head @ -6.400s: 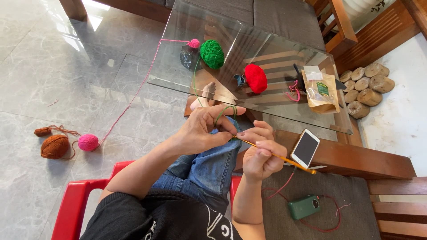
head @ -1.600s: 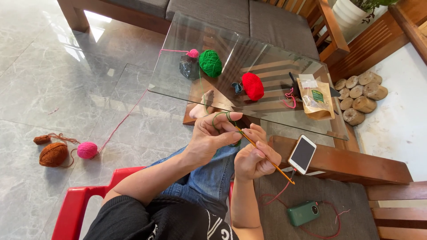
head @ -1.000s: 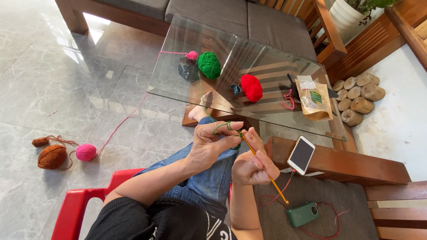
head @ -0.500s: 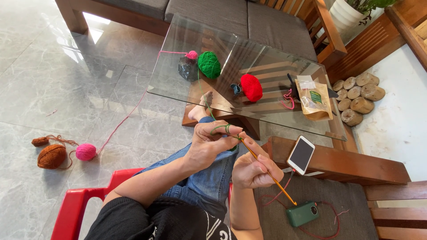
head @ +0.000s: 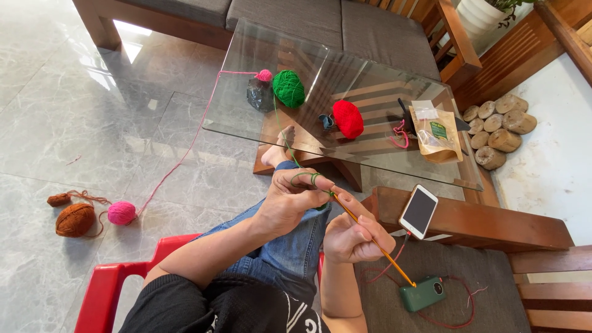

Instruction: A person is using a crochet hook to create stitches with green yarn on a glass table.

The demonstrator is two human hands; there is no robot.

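My left hand (head: 290, 200) has green yarn (head: 304, 177) looped around its fingers, and the strand runs up to a green yarn ball (head: 288, 87) on the glass table (head: 370, 80). My right hand (head: 353, 229) grips an orange crochet hook (head: 382, 251) whose tip meets the loops at my left fingers. Both hands hover above my lap in blue jeans, close together and touching at the yarn.
A red yarn ball (head: 348, 118), a small pink ball (head: 264, 75) and a paper pouch (head: 436, 132) lie on the table. A phone (head: 419, 211) rests on the wooden bench arm, a green device (head: 423, 294) on the cushion. Brown (head: 74, 219) and pink (head: 121, 213) yarn balls sit on the floor.
My hands have come closer together and the hook has swung down, its tip now at the green loops on my left fingers. The view has shifted slightly.
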